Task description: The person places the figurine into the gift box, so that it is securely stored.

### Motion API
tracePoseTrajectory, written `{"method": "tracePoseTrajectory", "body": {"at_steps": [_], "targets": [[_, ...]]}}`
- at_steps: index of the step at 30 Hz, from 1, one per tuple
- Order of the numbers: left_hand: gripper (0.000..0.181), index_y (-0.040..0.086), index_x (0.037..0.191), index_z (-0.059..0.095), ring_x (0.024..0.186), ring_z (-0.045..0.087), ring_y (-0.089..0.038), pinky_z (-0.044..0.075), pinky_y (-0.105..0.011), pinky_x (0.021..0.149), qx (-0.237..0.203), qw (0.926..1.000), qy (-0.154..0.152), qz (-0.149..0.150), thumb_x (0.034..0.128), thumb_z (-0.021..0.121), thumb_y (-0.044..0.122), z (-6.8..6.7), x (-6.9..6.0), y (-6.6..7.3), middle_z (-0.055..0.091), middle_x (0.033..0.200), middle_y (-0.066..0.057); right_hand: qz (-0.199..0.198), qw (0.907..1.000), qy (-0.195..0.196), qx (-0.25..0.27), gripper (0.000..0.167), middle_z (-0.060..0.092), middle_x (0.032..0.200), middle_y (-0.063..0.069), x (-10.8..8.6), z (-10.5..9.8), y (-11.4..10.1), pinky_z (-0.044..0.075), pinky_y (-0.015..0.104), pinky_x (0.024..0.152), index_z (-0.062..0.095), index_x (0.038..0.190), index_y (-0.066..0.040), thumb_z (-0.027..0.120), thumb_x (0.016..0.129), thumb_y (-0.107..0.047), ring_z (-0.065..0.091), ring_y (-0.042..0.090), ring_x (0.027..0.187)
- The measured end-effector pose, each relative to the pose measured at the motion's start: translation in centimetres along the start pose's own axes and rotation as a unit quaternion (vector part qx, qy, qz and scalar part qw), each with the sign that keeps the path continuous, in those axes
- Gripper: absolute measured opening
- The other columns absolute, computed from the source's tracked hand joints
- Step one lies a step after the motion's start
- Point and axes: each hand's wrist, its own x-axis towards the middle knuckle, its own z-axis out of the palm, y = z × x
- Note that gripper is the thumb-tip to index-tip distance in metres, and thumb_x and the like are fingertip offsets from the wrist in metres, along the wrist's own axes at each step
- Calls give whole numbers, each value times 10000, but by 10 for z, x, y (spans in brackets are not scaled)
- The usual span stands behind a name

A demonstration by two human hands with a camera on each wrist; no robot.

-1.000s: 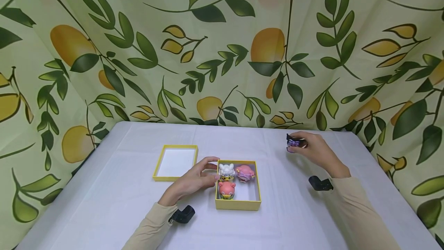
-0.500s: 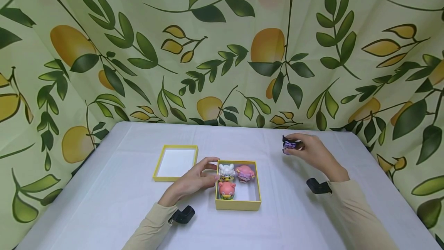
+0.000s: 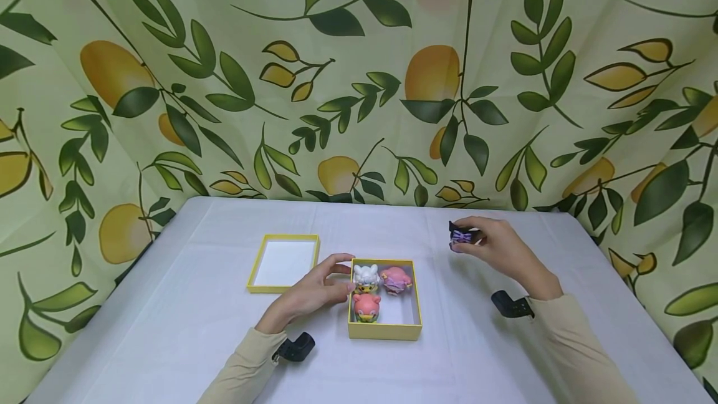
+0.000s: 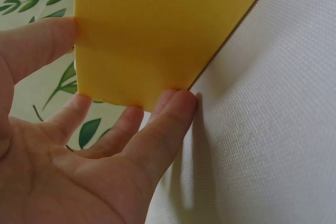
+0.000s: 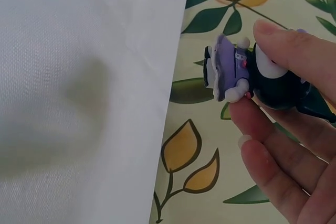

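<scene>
My right hand [image 3: 505, 251] pinches a small toy figurine [image 3: 459, 240] above the table, right of the box. In the right wrist view the figurine [image 5: 230, 74] has a black head, white face and purple dress, and lies sideways between thumb and fingers. A yellow box [image 3: 386, 331] stands uncovered mid-table, and my left hand [image 3: 315, 292] holds it by its left side and far corner. Inside are a white-hooded figurine [image 3: 366, 277], a pink figurine with a purplish skirt [image 3: 396, 280] and a coral-pink one [image 3: 367, 307]. The box's near right part shows bare white bottom.
A shallow yellow-rimmed lid [image 3: 283, 264] lies inside-up on the table, left of and behind the box. White cloth covers the table [image 3: 449, 360]. Behind it hangs a curtain [image 3: 359, 48] printed with leaves and fruit.
My right hand has moved a little to the left with the figurine, closer to the box. The left hand, the box and its figurines stay where they were.
</scene>
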Motion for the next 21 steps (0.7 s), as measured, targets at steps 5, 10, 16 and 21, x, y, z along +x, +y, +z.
{"method": "tracePoseTrajectory", "body": {"at_steps": [5, 10, 16, 21], "targets": [[637, 127, 1499, 351, 1151, 600, -278, 557, -366, 936, 16, 10000, -1, -31, 957, 659, 254, 0, 0, 0, 437, 1429, -234, -36, 10000, -5, 28, 398, 739, 996, 118, -1, 1, -6, 551, 222, 659, 682, 1165, -11, 813, 814, -145, 651, 131, 777], [632, 139, 1494, 361, 1139, 603, -269, 557, -357, 929, 25, 10000, 28, -70, 952, 663, 260, 1, 1, -1, 453, 1420, -214, -107, 9999, -16, 16, 402, 735, 1012, 107, -3, 4, -10, 566, 255, 678, 680, 1171, -20, 812, 817, -157, 647, 124, 787], [634, 126, 1498, 354, 1146, 599, -271, 558, -363, 933, 8, 10000, -3, -25, 956, 657, 258, 1, 2, -2, 449, 1420, -219, -165, 9999, -50, 10, 405, 737, 1018, 89, -4, 7, -16, 566, 265, 686, 682, 1179, -29, 807, 824, -177, 640, 111, 795], [642, 107, 1504, 335, 1144, 601, -267, 562, -371, 928, -3, 10000, -64, 36, 961, 649, 243, 0, 0, 1, 431, 1428, -240, -278, 9996, -8, 24, 401, 741, 1002, 69, -6, 9, -20, 565, 268, 686, 687, 1173, -32, 810, 820, -175, 639, 97, 793]]}}
